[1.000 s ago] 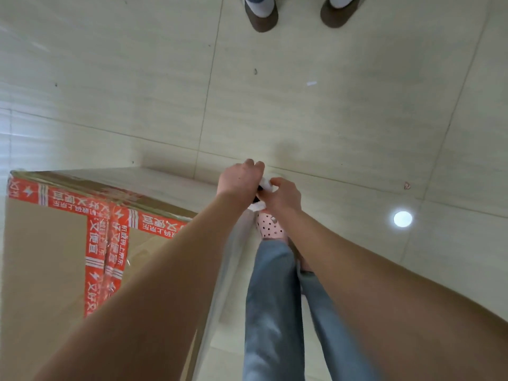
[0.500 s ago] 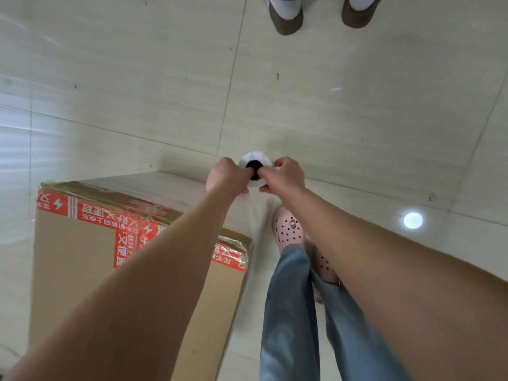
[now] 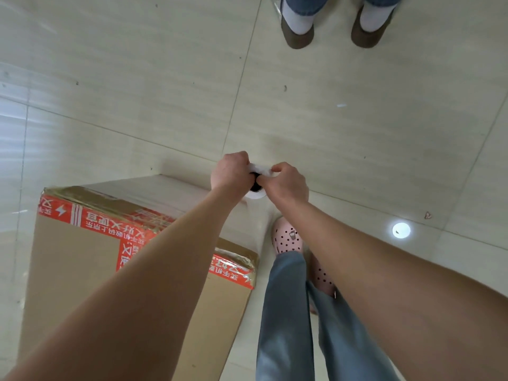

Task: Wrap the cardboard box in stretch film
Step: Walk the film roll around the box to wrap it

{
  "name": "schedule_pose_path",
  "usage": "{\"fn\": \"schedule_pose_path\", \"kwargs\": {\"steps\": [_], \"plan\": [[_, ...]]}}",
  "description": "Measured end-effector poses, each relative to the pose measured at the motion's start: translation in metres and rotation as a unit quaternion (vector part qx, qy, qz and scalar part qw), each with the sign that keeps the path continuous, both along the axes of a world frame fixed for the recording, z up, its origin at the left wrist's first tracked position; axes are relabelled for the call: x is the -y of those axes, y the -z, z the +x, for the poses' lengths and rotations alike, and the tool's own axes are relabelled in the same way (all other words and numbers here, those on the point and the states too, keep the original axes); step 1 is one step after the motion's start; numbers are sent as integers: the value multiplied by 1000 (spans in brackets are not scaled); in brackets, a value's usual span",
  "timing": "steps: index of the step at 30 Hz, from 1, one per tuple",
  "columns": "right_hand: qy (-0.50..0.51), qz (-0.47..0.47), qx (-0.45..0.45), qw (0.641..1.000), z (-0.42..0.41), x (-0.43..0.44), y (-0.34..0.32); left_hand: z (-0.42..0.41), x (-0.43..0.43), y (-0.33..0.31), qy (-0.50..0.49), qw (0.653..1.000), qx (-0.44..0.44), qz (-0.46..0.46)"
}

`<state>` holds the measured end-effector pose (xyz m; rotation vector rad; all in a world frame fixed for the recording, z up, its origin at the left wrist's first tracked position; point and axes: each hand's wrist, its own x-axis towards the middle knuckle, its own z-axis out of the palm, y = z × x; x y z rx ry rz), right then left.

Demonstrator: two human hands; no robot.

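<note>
A tall brown cardboard box (image 3: 79,270) sealed with red printed tape stands on the floor at the lower left. Both my arms reach forward past its far right corner. My left hand (image 3: 231,171) and my right hand (image 3: 286,182) each grip the top end of an upright white stretch film roll (image 3: 257,193), whose dark core hole shows between them. A clear sheet of film (image 3: 192,193) runs from the roll along the box's far side.
My legs in blue jeans and pink perforated clogs (image 3: 288,237) stand right of the box. Another person's feet in brown shoes (image 3: 298,34) and white socks are at the top edge. The floor is pale tile with a bright light reflection (image 3: 401,230).
The view has shifted so the box sits farther right and lower. Both hands stayed on the roll, which tilted so its core hole showed, and more of the other person's feet came into view.
</note>
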<state>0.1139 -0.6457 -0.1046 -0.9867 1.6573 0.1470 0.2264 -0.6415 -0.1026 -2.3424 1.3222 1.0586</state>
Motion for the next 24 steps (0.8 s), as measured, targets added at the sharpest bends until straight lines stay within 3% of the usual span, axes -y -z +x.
{"fn": "schedule_pose_path", "kwargs": {"steps": [4, 8, 10, 12, 15, 18, 24], "plan": [[36, 10, 20, 999, 22, 6, 3, 20, -4, 3, -172, 985, -10, -8], [50, -9, 47, 998, 56, 20, 9, 40, -4, 3, -358, 929, -97, 2], [37, -16, 35, 999, 64, 25, 10, 48, -5, 3, -386, 913, -132, 20], [47, -14, 27, 998, 66, 27, 11, 55, -1, 3, -335, 934, -128, 9], [49, 3, 23, 999, 66, 31, 8, 60, 11, 0, -158, 985, -72, -20], [36, 2, 34, 999, 70, 36, 8, 59, 24, -1, -11, 999, -31, -14], [-41, 10, 36, 998, 76, 48, 12, 68, 39, -1, 21, 1000, 13, 12]]}}
